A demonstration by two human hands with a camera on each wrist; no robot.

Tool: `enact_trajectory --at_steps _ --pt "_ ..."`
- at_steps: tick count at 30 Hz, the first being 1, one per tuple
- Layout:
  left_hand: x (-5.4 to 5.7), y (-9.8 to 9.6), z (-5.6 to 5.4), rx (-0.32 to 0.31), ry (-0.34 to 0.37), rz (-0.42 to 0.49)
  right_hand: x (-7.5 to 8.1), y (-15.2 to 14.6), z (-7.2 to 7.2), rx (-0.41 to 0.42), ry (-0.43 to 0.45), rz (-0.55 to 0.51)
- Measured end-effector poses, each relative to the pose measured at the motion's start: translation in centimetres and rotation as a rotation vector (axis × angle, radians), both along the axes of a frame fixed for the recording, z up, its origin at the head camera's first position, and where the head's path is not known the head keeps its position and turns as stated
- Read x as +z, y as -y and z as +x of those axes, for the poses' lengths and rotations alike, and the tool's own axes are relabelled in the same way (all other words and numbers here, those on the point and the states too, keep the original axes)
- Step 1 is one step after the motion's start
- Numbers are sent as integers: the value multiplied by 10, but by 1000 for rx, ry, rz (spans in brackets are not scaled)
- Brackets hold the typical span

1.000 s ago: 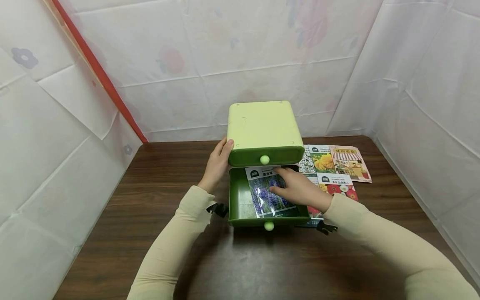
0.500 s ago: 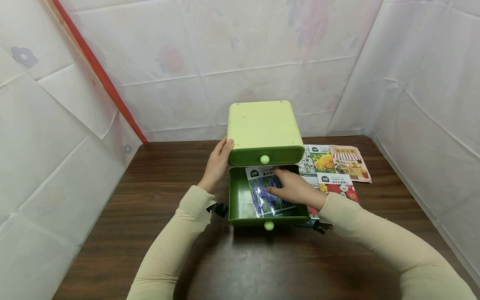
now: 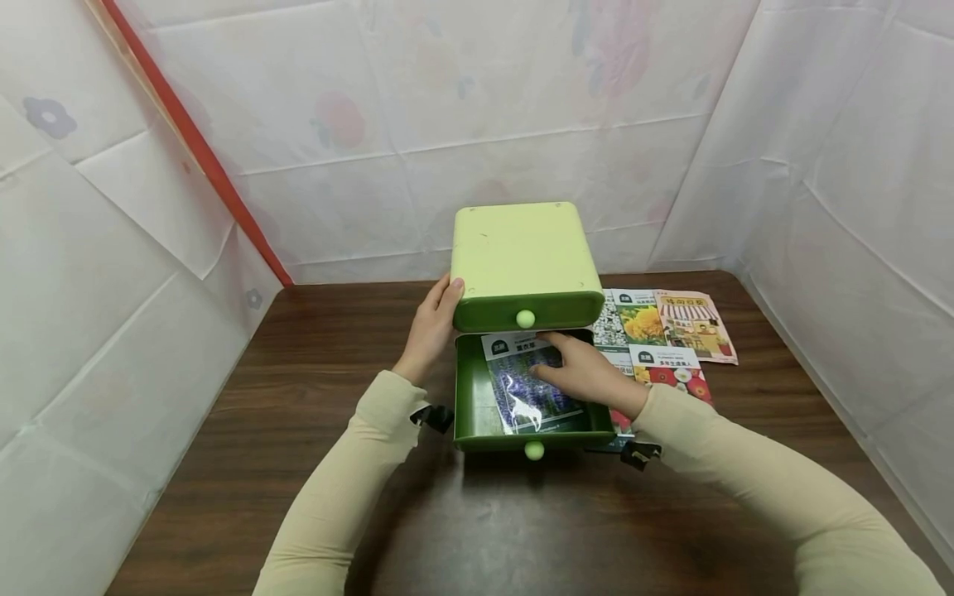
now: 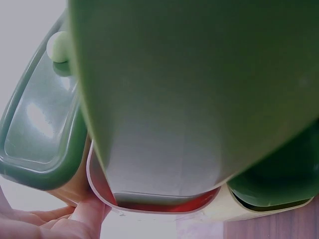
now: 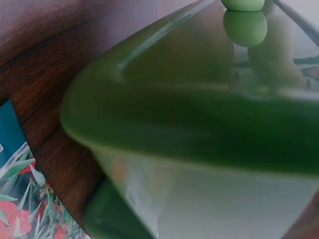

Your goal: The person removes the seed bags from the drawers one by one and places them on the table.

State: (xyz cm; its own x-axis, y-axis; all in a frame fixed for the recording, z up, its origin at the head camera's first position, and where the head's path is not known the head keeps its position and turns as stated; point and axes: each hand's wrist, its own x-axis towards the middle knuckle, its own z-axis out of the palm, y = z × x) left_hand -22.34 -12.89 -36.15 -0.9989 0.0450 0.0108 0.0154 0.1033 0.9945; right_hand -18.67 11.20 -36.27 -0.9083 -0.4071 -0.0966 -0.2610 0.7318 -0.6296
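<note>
A cabinet (image 3: pixel 525 248) with a pale yellow-green case and dark green drawers stands on the table. Against its left side rests my left hand (image 3: pixel 432 327), thumb at the front edge. Below the top drawer, an open drawer (image 3: pixel 473 397) juts out towards me, with a round light green knob (image 3: pixel 534 450). Inside lies a seed packet (image 3: pixel 514 389) with purple lavender flowers. My right hand (image 3: pixel 592 377) reaches in over the drawer's right side, thumb and fingers spread on the packet. The right wrist view shows the drawer front (image 5: pixel 199 114) close up, hiding that hand.
Right of the cabinet lie several more flower seed packets, among them a yellow-flowered one (image 3: pixel 643 324), a red-flowered one (image 3: pixel 678 377) and a pink one with a shop picture (image 3: pixel 696 327). White sheeting (image 3: pixel 477 108) rises behind the wooden table (image 3: pixel 335 331).
My right hand has moved slightly left, and the lavender packet has shifted a little left in the drawer, a bright glare now on its lower part. The left hand has stayed in place.
</note>
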Motion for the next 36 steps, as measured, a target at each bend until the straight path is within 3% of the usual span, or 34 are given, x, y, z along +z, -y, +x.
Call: enact_trajectory --at_steps 18,32,36 --pt "-1 0 0 3 4 -7 -13 2 -5 -39 145 -265" --pt "-1 0 -2 -1 4 7 -15 4 -9 -150 303 -530" --pt "-2 0 -1 0 -5 8 -16 3 -10 -164 352 -552"
